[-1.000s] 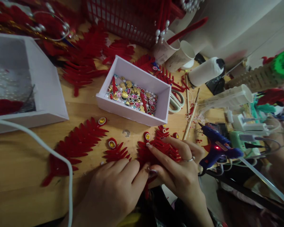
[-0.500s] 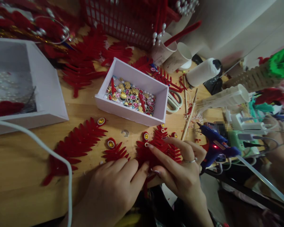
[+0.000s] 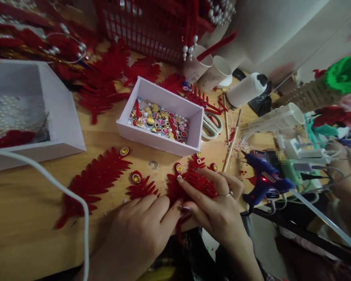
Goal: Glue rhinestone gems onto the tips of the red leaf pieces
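A red velvet leaf-shaped ornament (image 3: 175, 189) lies at the table's front edge, gold-and-crystal gems at its tips. My left hand (image 3: 143, 224) has its fingers curled and its thumb on the ornament's lower part, gripping it there. My right hand (image 3: 218, 203) is open above it, its index fingertip pressing a small round rhinestone (image 3: 179, 177) onto the velvet. Its thumb lies close to my left thumb. A smaller red frond (image 3: 142, 189) with a yellow gem (image 3: 136, 178) rests beside my left knuckles. Farther left lies a long red frond (image 3: 98, 177), also gem-tipped.
A white box (image 3: 160, 138) of gems and beads stands behind my hands, with scissors (image 3: 212, 125) beside it. A blue glue gun (image 3: 265, 177), its red light on, lies right. A white cable (image 3: 61, 185) crosses the left. Another person's arm (image 3: 343, 175) shows far right.
My right index fingertip has pressed down over the small rhinestone, and my right thumb has come closer to my left thumb. The camera view has shifted slightly. My left hand stays on the ornament.
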Available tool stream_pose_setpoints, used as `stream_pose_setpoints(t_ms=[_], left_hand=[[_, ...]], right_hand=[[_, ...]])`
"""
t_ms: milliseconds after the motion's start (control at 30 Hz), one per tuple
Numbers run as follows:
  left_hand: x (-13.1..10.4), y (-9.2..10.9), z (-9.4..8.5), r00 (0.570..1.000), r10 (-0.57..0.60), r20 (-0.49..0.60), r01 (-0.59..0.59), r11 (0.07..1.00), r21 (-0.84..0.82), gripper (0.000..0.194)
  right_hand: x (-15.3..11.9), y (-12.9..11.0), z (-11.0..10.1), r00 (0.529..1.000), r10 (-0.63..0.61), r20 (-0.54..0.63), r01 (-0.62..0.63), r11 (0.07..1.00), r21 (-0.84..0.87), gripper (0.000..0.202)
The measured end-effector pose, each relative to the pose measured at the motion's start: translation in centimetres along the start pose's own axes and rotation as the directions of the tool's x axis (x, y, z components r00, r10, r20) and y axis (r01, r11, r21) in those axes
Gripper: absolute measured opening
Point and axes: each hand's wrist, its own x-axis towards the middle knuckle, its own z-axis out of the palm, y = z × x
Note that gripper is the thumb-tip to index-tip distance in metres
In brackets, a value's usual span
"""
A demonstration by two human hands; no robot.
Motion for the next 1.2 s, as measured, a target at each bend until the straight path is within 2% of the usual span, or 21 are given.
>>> stream_pose_setpoints(t_ms=[367,467,533,567,633,733,833,867,900,933,1000,1033,1067,1133,1200], left_hand=[[-0.1,-0.1,0.3,1.0,0.016,0.003,-0.016,1.0,0.01,0.031],[-0.3,-0.2,0.4,0.999,0.023,0.036,-0.023,1.0,0.004,0.03],[-0.7,-0.3,0.2,0.998,0.036,0.042,-0.036,0.999,-0.001,0.029],[-0.9,-0.5,0.0,0.999,0.045,0.03,-0.045,0.999,-0.001,0.028],[-1.7,-0.8,-0.4,0.998,0.063,-0.02,-0.063,0.998,0.021,0.026],[-2.9,-1.2,-1.0,0.99,0.049,-0.129,-0.034,0.993,0.116,0.021],[-3.7,-1.1,-1.1,0.966,-0.115,-0.232,0.158,0.972,0.176,0.024],[-3.8,-0.9,-1.1,0.952,-0.166,-0.256,0.216,0.96,0.181,0.03],[-3.9,-0.8,-1.0,0.945,-0.197,-0.26,0.249,0.951,0.185,0.036],[-3.9,-0.7,-1.0,0.948,-0.206,-0.243,0.256,0.947,0.194,0.04],[-3.7,-0.5,-0.9,0.962,-0.2,-0.186,0.239,0.946,0.22,0.044],[-3.6,-0.5,-0.9,0.969,-0.189,-0.161,0.223,0.947,0.23,0.043],[-3.5,-0.5,-1.0,0.975,-0.179,-0.135,0.207,0.95,0.235,0.041],[-3.1,-0.6,-1.1,0.981,-0.169,-0.09,0.186,0.952,0.244,0.036],[-2.8,-0.7,-1.2,0.982,-0.186,-0.041,0.19,0.947,0.258,0.033]], right_hand=[[0.0,0.3,-0.3,1.0,-0.004,0.005,0.003,0.998,0.059,0.033],[-0.4,0.4,-0.7,0.993,0.029,-0.111,-0.019,0.996,0.09,0.027],[-1.3,0.8,-0.7,0.966,0.097,-0.24,-0.068,0.99,0.127,0.018],[-2.0,1.1,-0.6,0.94,0.146,-0.307,-0.103,0.983,0.15,0.016],[-3.7,2.0,-0.1,0.855,0.264,-0.447,-0.203,0.962,0.181,0.012],[-6.4,3.8,0.7,0.661,0.443,-0.606,-0.43,0.885,0.178,0.028],[-7.9,5.5,0.7,0.425,0.671,-0.608,-0.758,0.63,0.166,0.029],[-8.0,6.1,0.6,0.386,0.722,-0.574,-0.821,0.552,0.141,0.029],[-7.9,6.6,0.4,0.385,0.753,-0.533,-0.854,0.51,0.105,0.033],[-7.6,7.2,0.2,0.419,0.767,-0.486,-0.858,0.509,0.063,0.039],[-6.7,8.3,0.0,0.524,0.751,-0.403,-0.819,0.574,0.006,0.044],[-6.2,8.8,-0.1,0.557,0.741,-0.374,-0.798,0.603,0.005,0.044],[-5.8,9.2,-0.1,0.568,0.743,-0.354,-0.789,0.614,0.023,0.044],[-5.2,9.7,0.0,0.537,0.779,-0.323,-0.808,0.585,0.067,0.043],[-5.0,9.5,0.0,0.456,0.832,-0.317,-0.849,0.513,0.125,0.043]])
